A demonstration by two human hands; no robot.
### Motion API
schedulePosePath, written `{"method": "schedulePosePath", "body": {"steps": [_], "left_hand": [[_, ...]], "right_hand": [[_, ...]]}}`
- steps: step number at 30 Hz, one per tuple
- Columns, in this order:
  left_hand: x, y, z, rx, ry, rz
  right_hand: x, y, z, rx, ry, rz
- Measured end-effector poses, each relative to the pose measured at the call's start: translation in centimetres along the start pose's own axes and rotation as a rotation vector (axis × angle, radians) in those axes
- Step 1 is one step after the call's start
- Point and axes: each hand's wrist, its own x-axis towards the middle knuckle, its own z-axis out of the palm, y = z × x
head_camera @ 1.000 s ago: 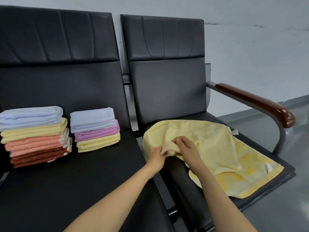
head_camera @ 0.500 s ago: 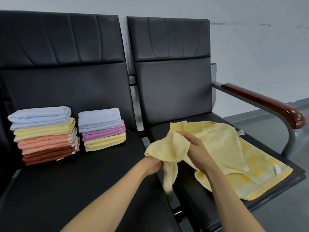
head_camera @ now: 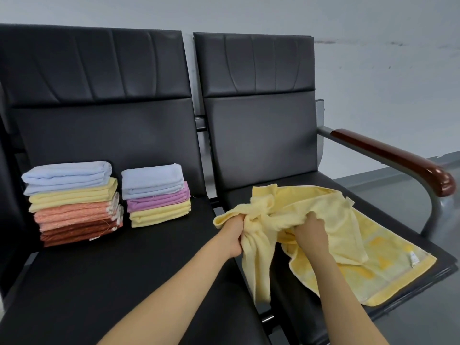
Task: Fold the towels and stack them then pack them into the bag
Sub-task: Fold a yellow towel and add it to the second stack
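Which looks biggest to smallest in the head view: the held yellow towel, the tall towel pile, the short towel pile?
Largest: held yellow towel, though it is nearer the camera
tall towel pile
Smallest: short towel pile

The bare left forearm (head_camera: 174,290) rises from the bottom edge at lower left toward the middle of the frame. The bare right forearm (head_camera: 348,295) rises from lower right. The left hand (head_camera: 232,236) is a fist, fingers curled round a bunch of the pale yellow towel (head_camera: 298,202). Just right of it, the right hand (head_camera: 311,231), back uppermost and fingers curled downward, grips the same cloth.
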Motion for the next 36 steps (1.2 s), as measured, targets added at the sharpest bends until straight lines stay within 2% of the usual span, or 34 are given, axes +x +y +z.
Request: {"method": "schedulePosePath", "body": {"steps": [2,3,5,7,12,15,18,20,22,24,26,27,29,31,33,36], "left_hand": [[-0.3,0.4,-0.1,-0.039,-0.024,-0.044],[-0.4,0.6,-0.2,-0.038,-0.044,-0.065],[-0.8,0.7,-0.4,-0.014,-0.068,-0.061],[-1.2,1.0,-0.7,-0.045,-0.079,0.042],[-4.8,2.3,-3.6,-0.117,-0.085,0.421],[-7.3,2.5,-6.9,-0.108,0.026,0.579],[-9.9,2.5,-10.2,-0.102,0.154,0.664],[-11.6,2.7,-12.1,-0.026,0.249,0.721],[-13.0,3.0,-14.2,0.081,0.401,0.755],[-13.9,3.6,-17.0,0.139,0.5,0.699],[-14.4,4.0,-19.7,0.183,0.455,0.525],[-14.6,4.0,-20.8,0.188,0.416,0.418],[-15.0,3.7,-22.1,0.159,0.39,0.253],[-14.9,2.9,-22.8,0.139,0.377,0.189],[-14.5,2.2,-23.1,0.137,0.341,0.201],[-14.2,1.4,-22.9,0.065,0.257,0.293]], "right_hand": [[-1.1,-1.5,-0.9,0.307,0.109,-0.119],[-1.9,-2.6,-1.3,0.458,0.102,-0.188],[-3.8,-4.8,-2.0,0.706,-0.015,-0.344],[-5.6,-6.6,-1.7,0.886,-0.178,-0.489],[-8.0,-10.8,0.3,1.115,-0.439,-0.463],[-9.3,-12.9,1.5,1.297,-0.771,-0.328],[-11.7,-14.4,3.0,1.301,-1.097,-0.42],[-13.1,-15.6,4.5,1.34,-1.218,-0.399],[-14.3,-16.6,6.3,1.272,-1.185,-0.392],[-14.6,-16.8,8.7,1.014,-0.996,-0.391],[-14.4,-16.0,10.3,0.698,-0.783,-0.326],[-14.2,-15.5,10.5,0.553,-0.741,-0.312],[-14.0,-14.8,10.6,0.316,-0.728,-0.357],[-14.1,-14.4,10.8,0.12,-0.722,-0.471],[-14.7,-14.3,11.1,0.027,-0.771,-0.541],[-16.0,-14.5,12.0,0.062,-0.93,-0.595]]}}
